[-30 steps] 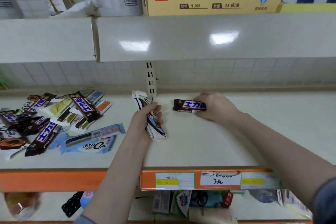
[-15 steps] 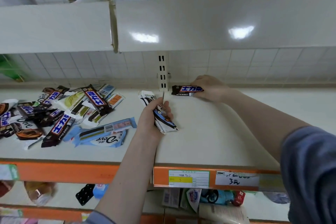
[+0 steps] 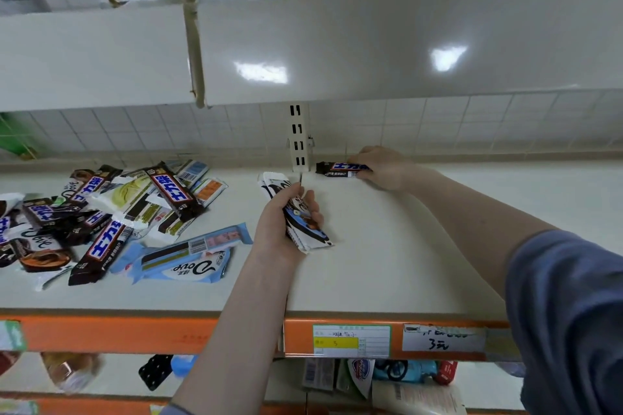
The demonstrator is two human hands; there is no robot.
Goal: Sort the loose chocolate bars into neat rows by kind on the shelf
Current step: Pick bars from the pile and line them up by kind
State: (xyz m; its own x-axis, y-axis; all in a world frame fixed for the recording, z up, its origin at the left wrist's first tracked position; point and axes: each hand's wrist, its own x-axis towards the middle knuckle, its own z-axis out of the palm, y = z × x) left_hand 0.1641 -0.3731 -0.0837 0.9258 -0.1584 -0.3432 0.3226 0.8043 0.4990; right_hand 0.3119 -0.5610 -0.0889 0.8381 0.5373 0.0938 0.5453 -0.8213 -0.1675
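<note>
Dark brown wrapper with a blue-and-white label: one chocolate bar [image 3: 342,169] lies flat at the back of the shelf [image 3: 387,263], just right of the slotted upright [image 3: 299,141] and close to the tiled back wall [image 3: 438,121]. The right hand [image 3: 382,168] rests at the bar's right end, its fingers [image 3: 359,158] curled over that end and grasping it; the left end of the bar projects free toward the upright. The left hand [image 3: 279,222] is positioned nearer the shelf front, clenched around a small stack of white-and-black wrapped bars [image 3: 296,212]. The stack runs diagonally through the fist, one end protruding past the knuckles toward the back wall, the other end protruding toward the shelf edge; the fingers [image 3: 312,209] wrap over its right side. The loose pile of mixed bars [image 3: 111,212] occupies the left portion of the shelf, well apart from both hands. It contains dark brown bars, white bars and two light blue bars [image 3: 185,256] at its near edge, overlapping at various angles. An orange price rail [image 3: 236,333] with paper labels runs along the shelf front.
</note>
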